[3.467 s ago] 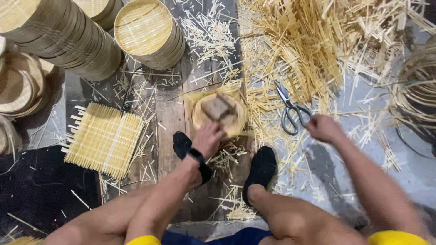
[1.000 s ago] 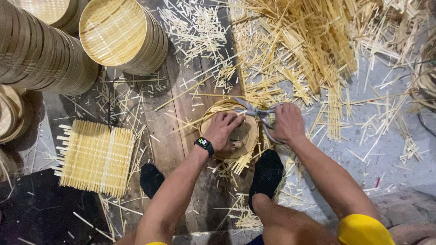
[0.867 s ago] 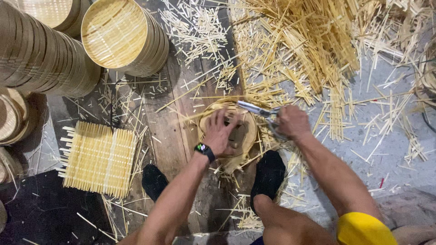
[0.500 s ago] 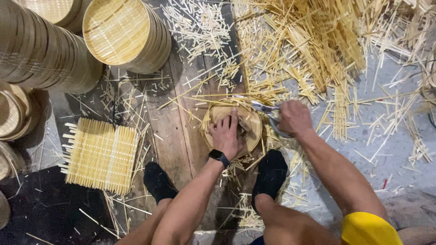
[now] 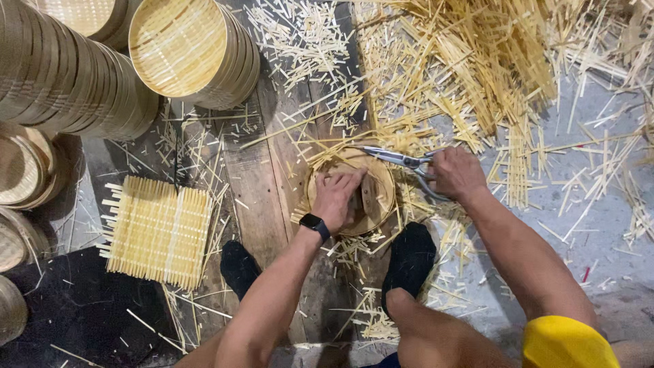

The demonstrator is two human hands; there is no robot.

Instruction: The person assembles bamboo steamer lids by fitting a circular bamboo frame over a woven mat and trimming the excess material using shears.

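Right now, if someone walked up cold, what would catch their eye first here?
Probably the right hand working metal scissors at the rim of a small round bamboo frame, which the left hand presses down between the person's dark-socked feet. Behind it, a big heap of pale bamboo strips fills the upper right, and stacked round bamboo trays lie tipped at upper left.

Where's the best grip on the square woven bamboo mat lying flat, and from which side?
Probably the woven bamboo mat's right edge, nearest the left hand. It lies flat on the plank floor, slat ends sticking out all round, so pinch a bare edge from the side and lift.
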